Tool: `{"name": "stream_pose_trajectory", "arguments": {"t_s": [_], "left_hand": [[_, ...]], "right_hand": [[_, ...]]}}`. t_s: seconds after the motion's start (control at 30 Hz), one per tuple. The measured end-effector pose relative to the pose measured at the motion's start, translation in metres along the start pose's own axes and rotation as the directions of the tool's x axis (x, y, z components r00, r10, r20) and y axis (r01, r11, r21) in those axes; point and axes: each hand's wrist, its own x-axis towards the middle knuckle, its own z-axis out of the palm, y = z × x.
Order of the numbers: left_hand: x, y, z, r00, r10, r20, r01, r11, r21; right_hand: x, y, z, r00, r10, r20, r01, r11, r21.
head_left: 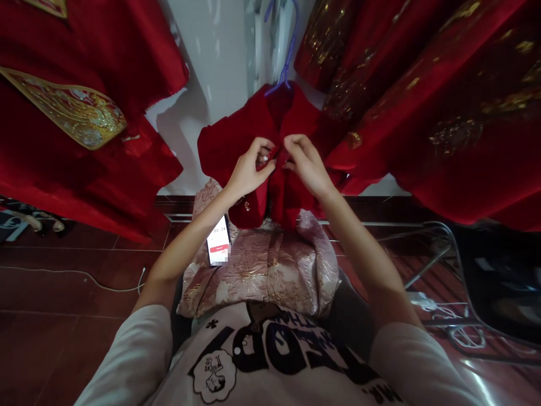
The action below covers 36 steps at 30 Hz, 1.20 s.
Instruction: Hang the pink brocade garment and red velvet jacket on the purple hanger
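Glossy dark-red tiles make up the floor (54,349). Above them, heavy red garments on the right (401,135) fall in deep folds with glittering gold patterning, and a smoother red garment on the left (80,34) hangs against the pale wall (224,56). Crinkled pink brocade (253,265), satiny and threaded with raised gold motifs, covers the person's lap. The small red garment (287,190), matte and velvety-looking, hangs straight ahead between the larger ones, its lower edge meeting the brocade. The left hand (256,163) and right hand (305,163) are nearly closed, thumbs and fingers pinching its front opening from either side. A pointed gold-embroidered panel (88,113) decorates the left garment. The thin purple hanger (284,72) stands at the small garment's neck. A flat rectangular phone (216,239) lies lit on the brocade.
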Motion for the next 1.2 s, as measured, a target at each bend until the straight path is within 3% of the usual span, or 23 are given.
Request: {"name": "stream_pose_trajectory", "arguments": {"t_s": [0.1, 0.3, 0.5, 0.67, 0.83, 1.07, 1.2], "left_hand": [[-0.007, -0.008, 0.002, 0.998, -0.058, -0.027, 0.055, 0.996, -0.074], [-0.016, -0.01, 0.004, 0.981, -0.159, -0.108, 0.144, 0.981, -0.133], [-0.017, 0.009, -0.008, 0.999, -0.027, -0.019, 0.03, 0.989, 0.142], [-0.018, 0.025, -0.017, 0.995, 0.057, 0.08, -0.084, 0.916, 0.392], [-0.012, 0.029, -0.019, 0.992, 0.045, 0.114, -0.094, 0.877, 0.47], [-0.006, 0.033, -0.018, 0.989, 0.009, 0.147, -0.082, 0.86, 0.504], [-0.003, 0.032, -0.02, 0.977, 0.025, 0.212, -0.137, 0.837, 0.53]], "right_hand": [[-0.015, 0.001, 0.001, 0.999, -0.032, 0.003, 0.032, 0.997, 0.066], [-0.031, 0.011, 0.008, 0.988, -0.149, -0.041, 0.149, 0.989, -0.006], [-0.026, 0.021, 0.015, 0.972, -0.216, -0.087, 0.215, 0.976, -0.027], [-0.029, 0.018, 0.022, 0.957, -0.241, -0.162, 0.236, 0.971, -0.051], [-0.032, 0.014, 0.025, 0.945, -0.264, -0.192, 0.251, 0.964, -0.091], [-0.03, 0.018, 0.022, 0.956, -0.232, -0.182, 0.234, 0.972, -0.012], [-0.031, 0.015, 0.019, 0.966, -0.203, -0.161, 0.203, 0.979, -0.013]]}}
